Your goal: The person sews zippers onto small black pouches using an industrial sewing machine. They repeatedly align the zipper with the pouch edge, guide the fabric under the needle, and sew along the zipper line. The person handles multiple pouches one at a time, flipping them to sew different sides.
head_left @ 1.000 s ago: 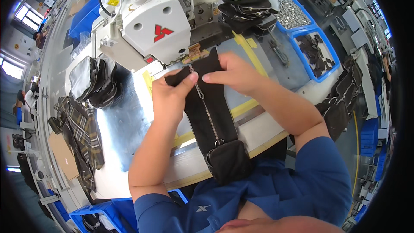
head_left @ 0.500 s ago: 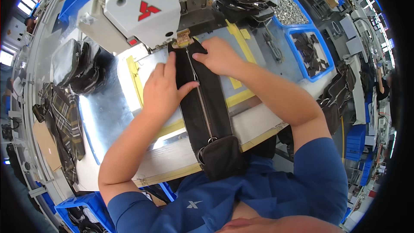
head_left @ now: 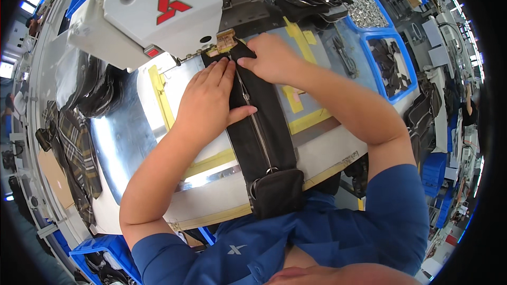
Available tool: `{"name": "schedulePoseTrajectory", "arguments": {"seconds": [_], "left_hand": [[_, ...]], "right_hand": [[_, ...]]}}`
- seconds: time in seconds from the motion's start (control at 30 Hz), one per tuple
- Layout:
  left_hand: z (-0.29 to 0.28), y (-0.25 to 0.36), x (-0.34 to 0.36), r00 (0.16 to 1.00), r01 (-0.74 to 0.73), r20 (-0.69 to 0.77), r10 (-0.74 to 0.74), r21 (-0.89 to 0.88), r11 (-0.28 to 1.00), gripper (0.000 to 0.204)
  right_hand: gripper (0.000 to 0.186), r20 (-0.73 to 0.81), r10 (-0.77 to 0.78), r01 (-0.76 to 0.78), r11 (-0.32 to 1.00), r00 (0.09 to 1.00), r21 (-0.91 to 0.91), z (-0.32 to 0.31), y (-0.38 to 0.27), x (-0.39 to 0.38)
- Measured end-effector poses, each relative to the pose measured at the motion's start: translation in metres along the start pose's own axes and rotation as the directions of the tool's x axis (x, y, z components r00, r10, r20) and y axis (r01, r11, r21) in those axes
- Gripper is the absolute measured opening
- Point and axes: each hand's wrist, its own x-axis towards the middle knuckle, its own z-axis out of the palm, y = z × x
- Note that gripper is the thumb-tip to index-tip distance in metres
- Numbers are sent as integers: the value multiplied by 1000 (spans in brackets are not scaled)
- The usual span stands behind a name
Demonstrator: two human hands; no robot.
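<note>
Along the lower middle of the frame, the front edge of a white worktable (head_left: 206, 203), slanting up toward the right and lined with yellow tape. Room left of centre, over a shiny metal plate (head_left: 116, 132), between the left forearm and a stack of black pouches (head_left: 87, 87); tighter at upper centre, with a white sewing machine (head_left: 185, 31) just beyond the fingertips. At upper right, a gap between the right forearm and a blue tray (head_left: 410, 68), with dark snips (head_left: 344, 58) lying in it. From upper centre down to lower middle, a long black fabric piece (head_left: 277, 134), laid nearly flat, far end close under the machine, near end reaching over the table edge. Down its middle, a metal zip (head_left: 259, 134); at the near end, a metal ring (head_left: 271, 170) and a small rounded pouch (head_left: 277, 192). On its upper left part, the left hand (head_left: 207, 95), palm down, fingers extended side by side, thumb spread across the zip, nothing pinched. At its upper right edge, the right hand (head_left: 274, 60), fingers bent, thumb slightly apart; gripping or merely touching, cannot tell. On the machine's face, a red angular emblem (head_left: 171, 8); on the blue shirt (head_left: 317, 232), a pale mark of crossed strokes.
</note>
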Motion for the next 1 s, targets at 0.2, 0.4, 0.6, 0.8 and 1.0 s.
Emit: {"name": "schedulePoseTrajectory", "arguments": {"seconds": [0.2,0.4,0.6,0.8,1.0], "left_hand": [[-8,-5,4,998,3,56,-2,-15,1000,95],[-6,-7,9,997,-10,75,15,-69,998,96],[-4,-7,9,995,23,96,-11,-123,992,100],[-2,-10,8,997,9,77,-3,-84,996,98],[-4,-9,13,994,21,113,-9,-100,995,107]], "right_hand": [[43,-21,-86,85,995,996,-52,-15,-13,-7],[60,-118,-556,523,822,823,-226,-17,-8,-38],[68,73,-524,529,841,849,-114,-4,-1,-45],[67,109,-547,554,830,830,-62,-3,1,-39],[64,119,-582,590,805,805,-59,-6,5,-31]]}}
